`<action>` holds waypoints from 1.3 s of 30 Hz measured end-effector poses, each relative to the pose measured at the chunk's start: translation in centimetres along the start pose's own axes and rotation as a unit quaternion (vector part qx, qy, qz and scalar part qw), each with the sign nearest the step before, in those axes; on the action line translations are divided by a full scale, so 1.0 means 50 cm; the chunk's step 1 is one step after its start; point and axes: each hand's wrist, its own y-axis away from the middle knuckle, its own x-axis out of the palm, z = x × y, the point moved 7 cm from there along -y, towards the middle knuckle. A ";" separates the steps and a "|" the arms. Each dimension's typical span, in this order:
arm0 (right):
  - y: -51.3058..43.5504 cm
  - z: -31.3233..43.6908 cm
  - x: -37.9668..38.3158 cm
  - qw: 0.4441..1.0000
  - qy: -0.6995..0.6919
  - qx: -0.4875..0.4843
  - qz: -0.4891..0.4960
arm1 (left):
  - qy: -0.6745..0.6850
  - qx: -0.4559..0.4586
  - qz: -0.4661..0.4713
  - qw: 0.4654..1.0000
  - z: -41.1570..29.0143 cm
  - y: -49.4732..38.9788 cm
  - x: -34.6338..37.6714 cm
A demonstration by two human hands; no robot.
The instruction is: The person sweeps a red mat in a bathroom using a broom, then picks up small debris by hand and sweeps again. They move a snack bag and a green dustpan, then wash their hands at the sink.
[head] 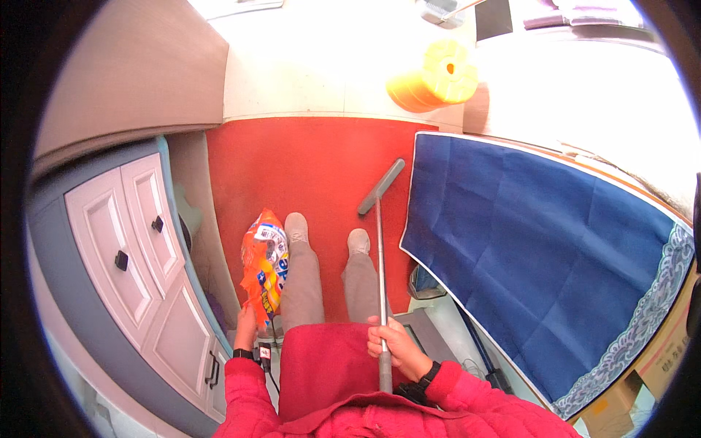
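Observation:
My left hand (247, 324) grips the gathered end of an orange plastic detergent bag (266, 263), which hangs beside my left leg and bears writing. My right hand (395, 345) is closed around the metal handle of a long-handled floor tool (381, 274). Its narrow grey head (381, 186) lies slantwise over the red mat (306, 164), ahead of my right shoe. Whether that head is a brush or a squeegee, I cannot tell. Both my shoes stand on the mat.
At left stands a cabinet with pale panelled doors (112, 241). A table with a dark blue cloth (526, 235) borders the mat at right. Ahead, a yellow plastic stool (438, 76) is on the pale floor. Cardboard boxes (665, 356) are at the lower right.

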 end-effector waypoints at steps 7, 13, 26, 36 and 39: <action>0.008 0.013 -0.004 0.999 0.009 0.015 0.037 | 0.108 -0.051 -0.029 0.992 0.206 0.055 -0.017; 0.039 0.038 -0.009 0.993 0.078 0.029 0.081 | 0.189 -0.100 -0.065 0.975 0.326 0.137 -0.011; 0.015 0.032 -0.178 0.944 0.328 -0.045 -0.011 | 0.114 -0.139 -0.066 0.982 0.607 -0.028 0.092; -0.023 0.012 -0.120 0.929 0.360 -0.035 -0.080 | -0.063 -0.089 -0.073 0.991 0.584 -0.050 0.036; -0.018 0.018 -0.099 0.919 0.380 -0.044 -0.092 | -0.213 -0.027 -0.097 0.972 0.521 -0.028 0.031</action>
